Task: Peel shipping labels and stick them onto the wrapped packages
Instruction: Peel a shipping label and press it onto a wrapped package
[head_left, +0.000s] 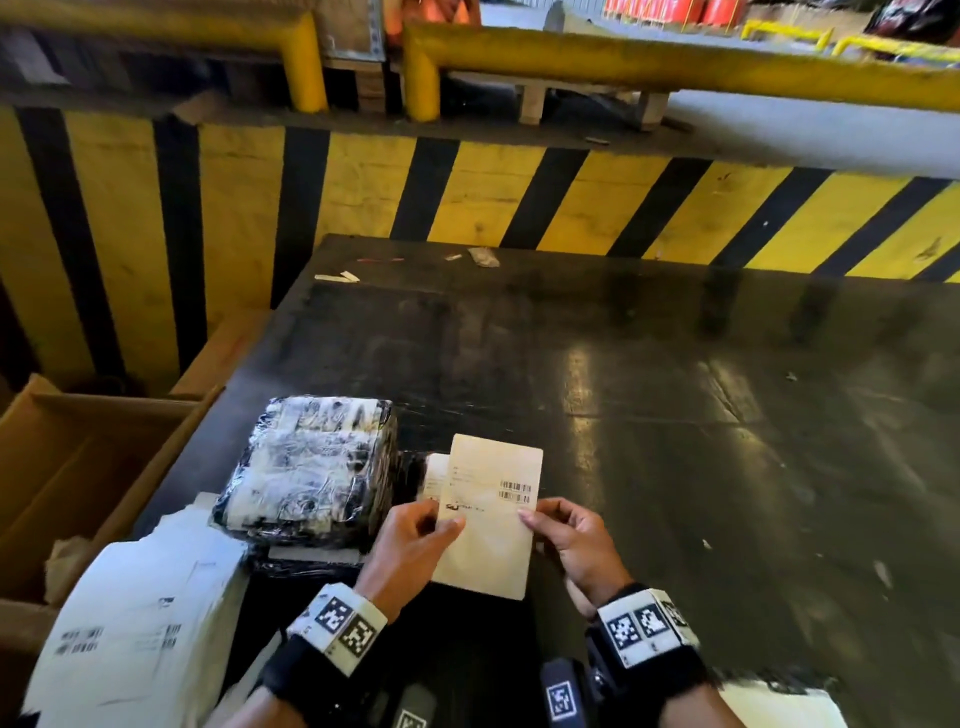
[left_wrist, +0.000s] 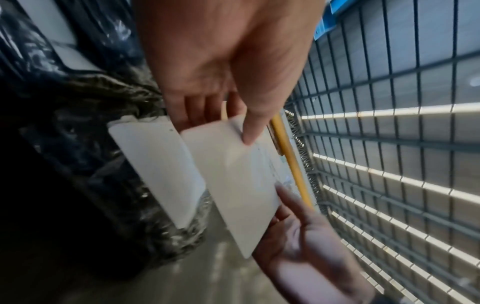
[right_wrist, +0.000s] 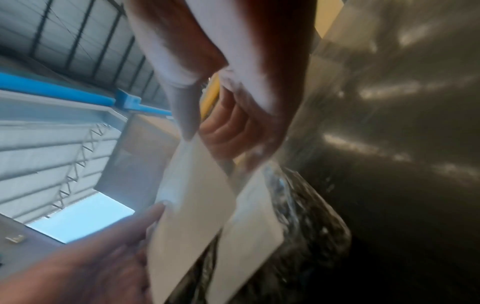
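Both hands pinch the label (head_left: 488, 519) over the worktop's near edge, left hand (head_left: 410, 545) on its left side, right hand (head_left: 571, 540) on its right, beside the package (head_left: 311, 467); it's probably light and floppy, so grab a corner.

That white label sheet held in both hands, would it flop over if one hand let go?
Probably a little. The white barcoded label sheet looks thin, yet stays nearly flat while the left hand and right hand pinch only its edges. Likely very light.
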